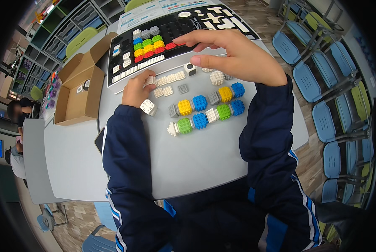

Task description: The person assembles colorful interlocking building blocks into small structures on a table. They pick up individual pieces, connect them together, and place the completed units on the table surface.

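Tabletop (196,159) lies under my forearms in the head view. My left grip (134,90) has its fingertips at a white tile (152,80), at the left end of a short row of tiles (171,78) in front of the tray; I cannot tell whether it is clamped on that piece or only touching. Beside my left wrist sits a white cube (148,107). My right grip (240,59) hovers with thumb and fingers apart, over the near edge of the black tray (171,31), its fingertips near red blocks (170,45). Nearer me, two rows of knobby blocks (200,120), coloured blue, green, yellow, gray and white, lie between my sleeves. An open cardboard box (64,103) stands left of the tray.
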`<state>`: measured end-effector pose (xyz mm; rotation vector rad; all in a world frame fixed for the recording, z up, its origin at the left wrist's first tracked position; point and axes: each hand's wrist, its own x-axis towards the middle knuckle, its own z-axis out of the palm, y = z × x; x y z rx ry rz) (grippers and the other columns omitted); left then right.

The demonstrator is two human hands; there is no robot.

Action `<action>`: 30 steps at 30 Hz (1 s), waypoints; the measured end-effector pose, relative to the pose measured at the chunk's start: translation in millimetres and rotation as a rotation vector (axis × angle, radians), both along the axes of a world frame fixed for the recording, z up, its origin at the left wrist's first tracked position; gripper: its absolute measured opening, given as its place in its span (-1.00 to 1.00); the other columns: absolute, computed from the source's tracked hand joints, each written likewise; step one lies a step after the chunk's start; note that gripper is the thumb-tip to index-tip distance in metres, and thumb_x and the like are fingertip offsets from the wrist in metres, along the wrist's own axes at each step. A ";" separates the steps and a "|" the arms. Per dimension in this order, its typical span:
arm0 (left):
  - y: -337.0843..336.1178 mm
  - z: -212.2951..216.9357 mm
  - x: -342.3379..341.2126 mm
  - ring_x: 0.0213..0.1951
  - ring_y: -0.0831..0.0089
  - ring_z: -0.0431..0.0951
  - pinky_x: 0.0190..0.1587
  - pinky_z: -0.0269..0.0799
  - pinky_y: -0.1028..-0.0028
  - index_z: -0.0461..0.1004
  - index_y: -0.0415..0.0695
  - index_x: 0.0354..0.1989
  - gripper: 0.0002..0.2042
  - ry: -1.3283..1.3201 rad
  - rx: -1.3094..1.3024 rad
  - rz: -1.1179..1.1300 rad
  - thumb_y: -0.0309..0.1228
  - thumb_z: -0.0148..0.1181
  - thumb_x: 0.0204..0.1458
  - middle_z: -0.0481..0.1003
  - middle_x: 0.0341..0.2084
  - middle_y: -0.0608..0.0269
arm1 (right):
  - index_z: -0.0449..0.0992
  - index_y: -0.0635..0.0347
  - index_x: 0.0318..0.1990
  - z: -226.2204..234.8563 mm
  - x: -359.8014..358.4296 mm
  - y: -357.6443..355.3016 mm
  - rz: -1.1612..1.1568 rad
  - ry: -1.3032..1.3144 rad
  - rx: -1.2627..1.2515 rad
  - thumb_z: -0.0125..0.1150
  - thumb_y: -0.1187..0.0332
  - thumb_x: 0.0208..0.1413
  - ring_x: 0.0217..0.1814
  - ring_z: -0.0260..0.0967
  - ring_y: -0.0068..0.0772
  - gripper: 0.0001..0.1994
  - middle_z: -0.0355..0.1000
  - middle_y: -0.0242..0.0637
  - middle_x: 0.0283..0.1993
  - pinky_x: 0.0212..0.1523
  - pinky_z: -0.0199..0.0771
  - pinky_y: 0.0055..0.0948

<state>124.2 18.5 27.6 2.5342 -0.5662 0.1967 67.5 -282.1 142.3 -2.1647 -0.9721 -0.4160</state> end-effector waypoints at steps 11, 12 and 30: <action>-12.5 13.9 3.8 -0.21 -0.03 0.58 -0.18 0.47 0.16 0.49 -0.06 -0.17 -0.67 -0.015 0.175 -0.055 -0.52 0.38 -0.16 0.60 -0.34 0.02 | 0.51 0.15 0.14 6.3 -1.7 0.2 0.017 0.018 0.004 0.25 0.21 0.15 -0.19 0.50 -0.25 -0.58 0.55 -0.12 -0.09 -0.13 0.48 -0.35; -12.0 13.1 5.2 -0.21 -0.03 0.58 -0.18 0.47 0.17 0.48 -0.06 -0.17 -0.67 -0.012 0.173 -0.061 -0.53 0.37 -0.17 0.60 -0.34 0.02 | 0.50 0.12 0.16 12.1 -5.7 0.5 0.000 0.081 -0.024 0.23 0.22 0.17 -0.10 0.49 -0.29 -0.59 0.54 -0.19 0.00 -0.03 0.47 -0.34; -37.0 21.4 5.8 -0.20 -0.01 0.59 -0.17 0.48 0.17 0.48 -0.05 -0.08 -0.63 0.029 0.212 -0.074 -0.53 0.37 -0.11 0.60 -0.36 0.00 | 0.51 0.19 0.13 15.3 -8.6 2.5 0.000 0.099 -0.040 0.22 0.26 0.20 -0.05 0.49 -0.33 -0.62 0.54 -0.18 0.02 -0.02 0.52 -0.40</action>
